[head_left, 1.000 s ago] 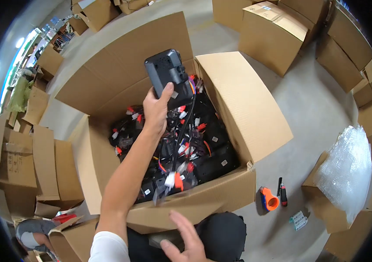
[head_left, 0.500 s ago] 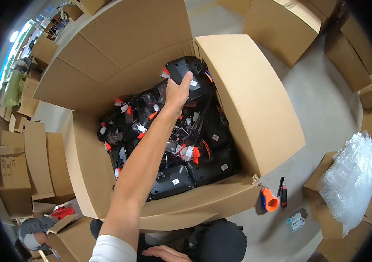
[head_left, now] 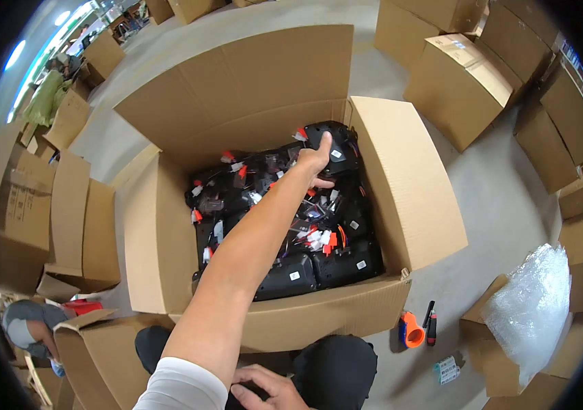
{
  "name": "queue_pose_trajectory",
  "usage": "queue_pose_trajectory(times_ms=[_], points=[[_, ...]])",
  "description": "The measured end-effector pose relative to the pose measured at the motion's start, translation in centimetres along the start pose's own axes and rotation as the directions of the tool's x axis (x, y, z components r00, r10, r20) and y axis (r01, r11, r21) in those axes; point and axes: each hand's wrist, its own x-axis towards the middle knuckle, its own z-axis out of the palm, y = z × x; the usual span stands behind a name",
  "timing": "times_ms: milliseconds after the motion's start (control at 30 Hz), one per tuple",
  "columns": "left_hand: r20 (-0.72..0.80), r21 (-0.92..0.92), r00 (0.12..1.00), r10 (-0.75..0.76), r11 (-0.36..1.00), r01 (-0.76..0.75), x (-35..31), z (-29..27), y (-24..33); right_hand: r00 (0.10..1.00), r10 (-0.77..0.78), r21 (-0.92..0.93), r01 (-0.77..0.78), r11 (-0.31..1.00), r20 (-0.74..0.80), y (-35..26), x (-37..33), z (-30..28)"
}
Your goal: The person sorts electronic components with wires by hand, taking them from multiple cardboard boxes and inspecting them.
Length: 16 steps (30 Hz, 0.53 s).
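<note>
A large open cardboard box (head_left: pixel 326 307) in front of me holds several black plastic devices (head_left: pixel 285 275) with small white labels, wires and red and white connectors. My left hand (head_left: pixel 315 161) reaches into its far right corner. There it grips a black plastic device (head_left: pixel 343 145), with the thumb on top and a finger showing at its near edge. Part of that device is hidden by the hand. My right hand (head_left: pixel 267 387) rests by my lap below the box, fingers loosely bent and apart, with nothing visible in it.
Right of the box, an orange tape dispenser (head_left: pixel 412 333), a red-and-black cutter (head_left: pixel 431 328) and a small labelled packet (head_left: pixel 446 370) lie on the floor. Bubble wrap (head_left: pixel 531 307) fills a carton beyond. More cartons (head_left: pixel 462 82) stand around. A person (head_left: pixel 30 329) is at the lower left.
My view has shifted, so the box sits lower and farther right. The device in my left hand now sits lower in the far right corner. More of my right hand shows.
</note>
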Motion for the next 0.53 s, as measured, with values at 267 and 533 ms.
queue_pose_trajectory(times_ms=[267, 533], points=[[0.483, 0.322, 0.866, 0.132, 0.893, -0.315, -23.4, -14.5, -0.2, 0.999, 0.036, -0.173, -0.038, 0.984, -0.012, 2.6, 0.7, 4.5], [0.15, 0.139, 0.905, 0.399, 0.897, -0.419, -58.9, -40.8, -9.7, 0.983, 0.16, -0.353, -0.118, 0.928, 0.093, 5.4, 0.1, 10.3]])
